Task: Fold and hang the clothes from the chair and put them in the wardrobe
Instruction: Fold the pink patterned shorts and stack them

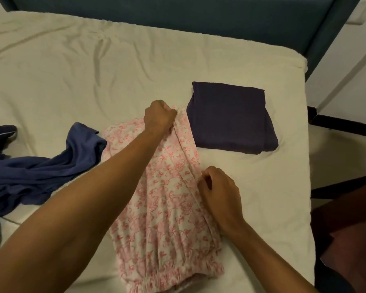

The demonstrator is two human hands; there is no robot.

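a white garment printed with pink flowers (pixel 167 208) lies lengthwise on a bed covered with a cream, wrinkled sheet (pixel 72 70), its gathered elastic band at the near end and its far end reaching toward the middle of the mattress. the person's left hand (pixel 160 117) is stretched out over the far end of this floral garment, fingers curled into a fist around a bunch of the cloth, so its grip is closed on the fabric. the right hand (pixel 219 192) sits at the garment's right edge about halfway along, its fingers bent and pinching a fold of the same cloth, so that grip is also closed on the floral garment. long creases run down the fabric between the two hands.

just beside the far right corner of the floral garment, a dark purple cloth folded into a neat rectangle (pixel 230 118) rests flat on the sheet; its left edge is touching or nearly touching the floral fabric. on the left, a loose, crumpled blue garment (pixel 40 172) sprawls across the sheet, one end lying against the floral garment's left edge. a dark teal upholstered headboard (pixel 178 17) runs along the far side of the bed
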